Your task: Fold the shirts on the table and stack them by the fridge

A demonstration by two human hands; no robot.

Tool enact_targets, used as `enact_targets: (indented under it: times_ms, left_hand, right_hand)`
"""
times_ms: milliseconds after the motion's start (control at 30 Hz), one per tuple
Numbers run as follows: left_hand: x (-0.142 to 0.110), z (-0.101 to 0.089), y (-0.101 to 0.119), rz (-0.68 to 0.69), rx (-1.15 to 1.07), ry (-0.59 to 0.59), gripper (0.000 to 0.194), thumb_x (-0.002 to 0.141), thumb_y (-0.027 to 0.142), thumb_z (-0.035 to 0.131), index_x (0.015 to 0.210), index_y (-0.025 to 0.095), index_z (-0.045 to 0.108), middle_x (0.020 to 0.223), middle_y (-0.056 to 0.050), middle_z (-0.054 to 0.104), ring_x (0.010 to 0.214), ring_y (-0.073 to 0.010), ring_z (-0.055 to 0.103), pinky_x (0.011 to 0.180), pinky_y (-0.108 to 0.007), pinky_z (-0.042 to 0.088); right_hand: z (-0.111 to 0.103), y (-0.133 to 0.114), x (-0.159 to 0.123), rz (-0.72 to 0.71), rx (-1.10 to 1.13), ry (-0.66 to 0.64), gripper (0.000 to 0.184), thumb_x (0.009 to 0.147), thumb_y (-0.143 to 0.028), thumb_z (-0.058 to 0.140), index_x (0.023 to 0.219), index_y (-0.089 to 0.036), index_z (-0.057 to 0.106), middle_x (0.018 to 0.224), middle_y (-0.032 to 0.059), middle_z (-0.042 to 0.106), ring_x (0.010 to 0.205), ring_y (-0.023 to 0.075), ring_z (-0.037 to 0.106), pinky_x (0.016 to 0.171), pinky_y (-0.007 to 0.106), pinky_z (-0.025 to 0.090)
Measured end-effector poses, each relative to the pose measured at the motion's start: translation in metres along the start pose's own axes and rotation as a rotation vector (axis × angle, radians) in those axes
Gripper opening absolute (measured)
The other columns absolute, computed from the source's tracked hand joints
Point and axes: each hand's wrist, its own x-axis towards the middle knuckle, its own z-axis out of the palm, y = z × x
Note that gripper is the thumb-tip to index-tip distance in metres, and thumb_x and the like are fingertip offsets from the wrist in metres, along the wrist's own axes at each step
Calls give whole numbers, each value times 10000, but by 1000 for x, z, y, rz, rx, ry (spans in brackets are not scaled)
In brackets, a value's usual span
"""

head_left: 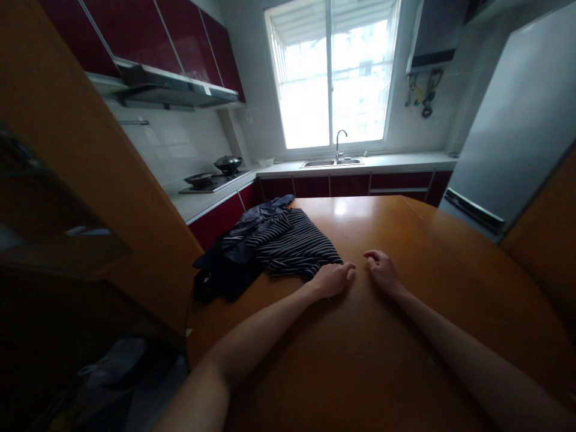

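"As both bare forearms extend over the broad, rounded, orange-brown table (427, 252) with a smooth, wood-toned top, report the left hand (332, 279)."

"Palm down, fingers bent, at the near right corner of a thin black garment with narrow white stripes (297, 240). Whether the fingers pinch the fabric cannot be determined."

"And the right hand (382, 271)?"

"Just beyond that corner, to its right, apart from the cloth. Fingers loosely curled, with no item visible in them."

"Condition of the striped piece?"

"Spread on the left part of the tabletop, its right portion fairly flat, stripes running slightly wavy; the left portion is rumpled. It adjoins a crumpled, dark blue-grey garment (261, 217) with soft folds. A matte black cloth (231, 276) lies at the near left, close to the table's edge. Exact overlaps among the three are too dark to tell."

"Surroundings?"

"Behind, a pale, smooth countertop (396, 161) carries a metal sink (317, 163) with an arched faucet (337, 143). At left, a round lidded pan (228, 162) stands on a flat black hob (216, 182). Glossy dark-red cabinets (139, 36) hang above."
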Motion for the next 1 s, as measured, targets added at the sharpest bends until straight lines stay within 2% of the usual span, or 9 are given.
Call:
enact_targets:
  times_ms: [133,267,400,467,533,633,733,833,1000]
  left_hand:
    - [-7,10,16,330,-59,-25,384,1001,213,425,1363,260,543,1118,-46,742,1020,-203,717,863,-280,517]
    - [-9,9,20,402,-69,61,337,1009,222,432,1309,247,582,1098,-44,726,1017,-183,691,880,-267,496]
    - [-7,-3,19,226,42,264,262,1008,220,433,1150,218,653,1101,-83,702,1102,-225,625,1017,-375,438]
    - [-6,-8,15,58,89,361,281,1008,227,428,1199,225,634,1252,-102,658,1233,-258,551,1097,-448,376]
    - [-5,-9,7,-118,131,395,359,1007,299,450,1344,254,566,1462,-113,529,1394,-316,407,1166,-549,271]
    - [-2,-4,-12,-358,135,280,580,975,515,489,1516,320,411,1634,-108,304,1501,-442,175,1154,-709,132]
    - [3,2,-31,-499,61,104,694,946,641,453,1560,337,342,1655,-115,259,1494,-495,163,1124,-754,121]
    - [7,4,-42,-479,32,52,679,960,621,427,1561,315,350,1645,-92,297,1495,-472,192,1143,-735,119]
    - [3,1,-38,-258,-1,26,615,983,543,434,1557,339,349,1612,-19,377,1518,-366,217,1180,-679,154]
  right_hand:
    - [-4,2,3,23,48,82,303,828,-314,441,925,-172,691,971,113,716,919,248,654,853,374,504]
    - [-4,4,3,15,35,96,305,834,-313,438,924,-171,692,1003,122,719,959,251,653,892,378,498]
    - [-4,4,3,-12,5,58,317,856,-304,432,969,-167,695,1051,129,712,991,251,649,914,384,494]
    - [-4,3,2,-24,-16,48,331,867,-307,427,983,-161,700,1067,134,709,1004,254,646,922,390,490]
    - [-5,2,2,-29,-33,44,346,881,-316,420,999,-160,705,1084,137,707,1015,257,644,926,392,487]
    - [-5,-2,1,-33,-44,35,363,904,-332,412,1034,-167,708,1117,133,702,1042,255,640,941,393,483]
    - [-3,-5,0,-50,-40,21,381,922,-349,403,1057,-167,709,1137,136,696,1072,254,634,964,394,476]
    - [-1,-6,1,-53,-31,23,393,923,-362,401,1051,-160,712,1133,148,697,1072,262,633,974,405,470]
    - [-1,0,7,76,152,85,383,888,-439,465,973,-175,729,1100,148,721,1062,275,638,1001,428,461]
